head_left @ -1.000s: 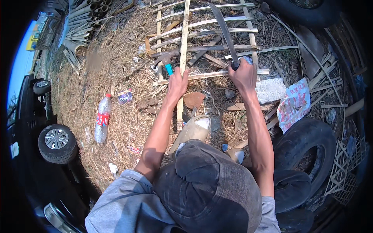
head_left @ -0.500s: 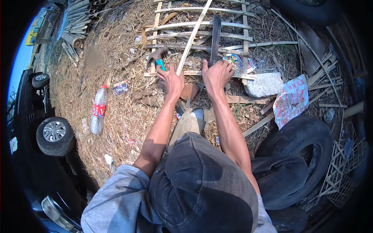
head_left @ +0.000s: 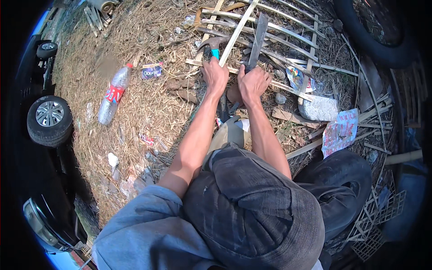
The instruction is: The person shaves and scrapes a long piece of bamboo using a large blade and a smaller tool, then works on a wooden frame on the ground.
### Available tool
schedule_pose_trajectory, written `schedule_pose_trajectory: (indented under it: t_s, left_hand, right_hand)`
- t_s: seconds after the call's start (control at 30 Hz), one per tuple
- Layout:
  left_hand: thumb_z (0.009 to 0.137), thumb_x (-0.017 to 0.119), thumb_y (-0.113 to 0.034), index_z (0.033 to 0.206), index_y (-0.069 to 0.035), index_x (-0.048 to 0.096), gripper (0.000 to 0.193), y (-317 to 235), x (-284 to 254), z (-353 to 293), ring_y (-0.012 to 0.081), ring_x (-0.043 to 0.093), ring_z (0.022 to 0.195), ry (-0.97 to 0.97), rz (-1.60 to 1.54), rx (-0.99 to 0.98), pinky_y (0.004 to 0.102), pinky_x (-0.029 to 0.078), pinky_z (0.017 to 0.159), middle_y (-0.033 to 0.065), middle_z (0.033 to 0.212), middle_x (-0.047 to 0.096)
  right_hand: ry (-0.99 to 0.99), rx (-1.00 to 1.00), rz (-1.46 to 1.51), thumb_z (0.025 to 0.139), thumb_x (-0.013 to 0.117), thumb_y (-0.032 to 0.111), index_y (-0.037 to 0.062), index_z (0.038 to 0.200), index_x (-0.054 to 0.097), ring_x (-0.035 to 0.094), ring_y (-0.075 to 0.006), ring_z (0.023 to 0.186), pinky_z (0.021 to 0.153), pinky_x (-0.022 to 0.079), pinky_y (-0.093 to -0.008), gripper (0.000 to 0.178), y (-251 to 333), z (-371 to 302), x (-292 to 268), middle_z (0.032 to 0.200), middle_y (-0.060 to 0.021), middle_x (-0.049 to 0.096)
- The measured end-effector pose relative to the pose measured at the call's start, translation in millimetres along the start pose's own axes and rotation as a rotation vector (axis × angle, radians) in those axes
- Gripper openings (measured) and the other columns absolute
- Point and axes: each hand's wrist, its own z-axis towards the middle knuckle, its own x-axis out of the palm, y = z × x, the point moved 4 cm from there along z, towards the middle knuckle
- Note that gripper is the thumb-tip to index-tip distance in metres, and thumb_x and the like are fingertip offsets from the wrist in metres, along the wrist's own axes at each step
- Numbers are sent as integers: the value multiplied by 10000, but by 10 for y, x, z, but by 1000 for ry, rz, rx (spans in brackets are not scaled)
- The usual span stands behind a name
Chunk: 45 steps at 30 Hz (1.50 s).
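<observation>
The right hand [head_left: 253,83] grasps a machete [head_left: 258,42] by its black handle; the blade points away from the person and lies across the slats of a lattice [head_left: 313,45] at the far side of the work area. The left hand [head_left: 215,76] is curled over the teal grip of a hammer [head_left: 214,45], whose head extends beyond the fingers. The fingertips are hidden; whether this hand is clenched on the grip cannot be determined. A loose slat [head_left: 237,35] runs diagonally over the lattice, its near end just beside the left hand. The lattice rests on dry grass [head_left: 148,103]. A block [head_left: 318,109] sits at its near right corner; a printed sheet [head_left: 340,132] and a tyre [head_left: 330,164] lie nearer, to the right. A bottle [head_left: 115,94] and a purple packet [head_left: 152,71] lie to the left.
</observation>
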Motion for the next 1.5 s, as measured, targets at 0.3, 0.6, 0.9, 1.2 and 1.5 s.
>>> schedule_pose_trajectory:
  t_s: [0.3,0.6,0.9,1.2,1.5]
  left_hand:
    - [866,612,-118,1003,138,547,298,-51,-544,206,438,674,737,-67,-197,37,463,527,682,294,787,645]
    - [822,649,-139,907,113,610,269,516,-1209,256,432,641,856,-69,39,-87,494,486,800,314,860,639]
    - [953,544,-248,1018,190,638,453,-1090,-395,-196,449,434,1152,95,-103,412,554,341,1010,386,1145,524]
    - [891,624,-227,873,51,663,281,-1490,-92,-392,376,672,672,264,-19,600,475,484,761,244,709,667]
    - [879,573,-340,815,-55,673,309,-3073,-1604,-209,306,666,597,-277,250,1184,465,499,603,105,593,643]
  right_hand:
    - [-51,96,116,849,655,400,-39,870,678,585,-352,999,964,345,-461,440,109,127,-309,911,-221,685]
    - [-91,152,102,836,663,375,-39,893,678,614,-361,978,972,349,-451,419,-291,524,-497,893,-222,689]
    - [-127,224,114,835,651,407,-27,824,709,653,-357,888,954,355,-427,439,-528,591,-745,810,-208,707]
    - [-229,280,388,811,663,363,-10,739,708,666,-361,711,796,469,-416,383,-713,659,-1259,690,-195,694]
    - [-561,404,1100,795,683,239,-46,612,549,591,-251,525,572,484,-408,365,-136,752,-2092,555,-132,589]
